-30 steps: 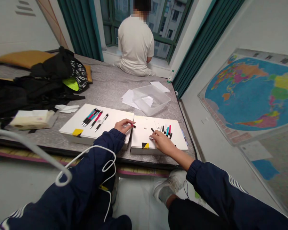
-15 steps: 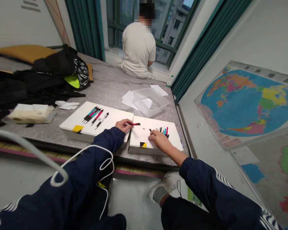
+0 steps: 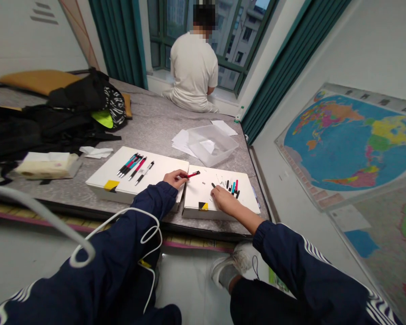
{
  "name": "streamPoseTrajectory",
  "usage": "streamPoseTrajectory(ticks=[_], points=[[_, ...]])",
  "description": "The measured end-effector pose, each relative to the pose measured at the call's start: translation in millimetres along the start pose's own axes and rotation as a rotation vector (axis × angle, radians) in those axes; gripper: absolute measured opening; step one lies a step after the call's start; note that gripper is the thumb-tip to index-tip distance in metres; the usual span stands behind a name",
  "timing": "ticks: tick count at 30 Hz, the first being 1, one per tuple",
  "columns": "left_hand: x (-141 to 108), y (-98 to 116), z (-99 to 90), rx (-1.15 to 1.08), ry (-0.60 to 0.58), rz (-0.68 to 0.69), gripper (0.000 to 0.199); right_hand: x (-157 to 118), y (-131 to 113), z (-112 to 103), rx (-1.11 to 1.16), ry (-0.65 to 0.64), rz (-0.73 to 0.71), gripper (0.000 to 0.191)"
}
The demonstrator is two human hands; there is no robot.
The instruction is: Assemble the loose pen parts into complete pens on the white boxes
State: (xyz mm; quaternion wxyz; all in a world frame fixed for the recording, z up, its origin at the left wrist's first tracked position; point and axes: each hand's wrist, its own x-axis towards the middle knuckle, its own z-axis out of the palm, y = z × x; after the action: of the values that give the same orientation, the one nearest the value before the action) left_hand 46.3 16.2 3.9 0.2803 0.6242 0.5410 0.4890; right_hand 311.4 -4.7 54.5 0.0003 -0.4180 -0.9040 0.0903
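My left hand (image 3: 176,178) is closed around a red pen barrel (image 3: 193,174) with a black clip end, held over the gap between two white boxes. Low over the right white box (image 3: 192,205), my right hand (image 3: 225,198) pinches a small black pen part (image 3: 213,185); its exact kind is hard to make out. Beside that hand lie loose pen pieces, among them a blue barrel (image 3: 233,187), a red barrel (image 3: 237,184) and several black bits. On the left white box (image 3: 101,174) several whole pens (image 3: 130,164) lie in a row, with a white-and-black pen (image 3: 144,173) at its right.
Behind the right box sits a clear plastic bin (image 3: 219,153) among white papers (image 3: 181,142). A tissue pack (image 3: 47,164) and black bags (image 3: 54,124) lie at the left. A person (image 3: 193,67) sits by the window. A white cable (image 3: 128,210) hangs across my left sleeve.
The red barrel's clip end has tilted up slightly in my left hand. My right hand has barely shifted and still pinches the black part. The view has moved a little.
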Motion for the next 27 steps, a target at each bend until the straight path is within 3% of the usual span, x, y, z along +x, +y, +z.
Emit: streamPoseTrajectory(ticks=[4, 11, 15, 19, 27], points=[[0.8, -5.7, 1.3, 0.010, 0.004, 0.011, 0.022, 0.0, 2.5, -1.6, -0.017, 0.014, 0.009, 0.029], [3.1, -12.9, 3.6, 0.059, -0.013, 0.009, 0.021, 9.5, 11.4, -5.2, 0.249, 0.108, -0.001, 0.019], [3.9, -16.3, 3.4, 0.091, -0.048, 0.043, 0.021, 16.1, 5.0, -17.3, 0.657, 0.242, 0.154, 0.013], [3.6, -18.1, 3.7, 0.106, -0.072, 0.054, 0.024, 18.2, -8.7, -32.3, 1.059, 0.371, 0.241, 0.023], [2.9, -15.3, 2.2, 0.111, -0.104, 0.071, 0.025, 20.8, -21.9, -30.9, 1.053, 0.515, 0.249, 0.032]])
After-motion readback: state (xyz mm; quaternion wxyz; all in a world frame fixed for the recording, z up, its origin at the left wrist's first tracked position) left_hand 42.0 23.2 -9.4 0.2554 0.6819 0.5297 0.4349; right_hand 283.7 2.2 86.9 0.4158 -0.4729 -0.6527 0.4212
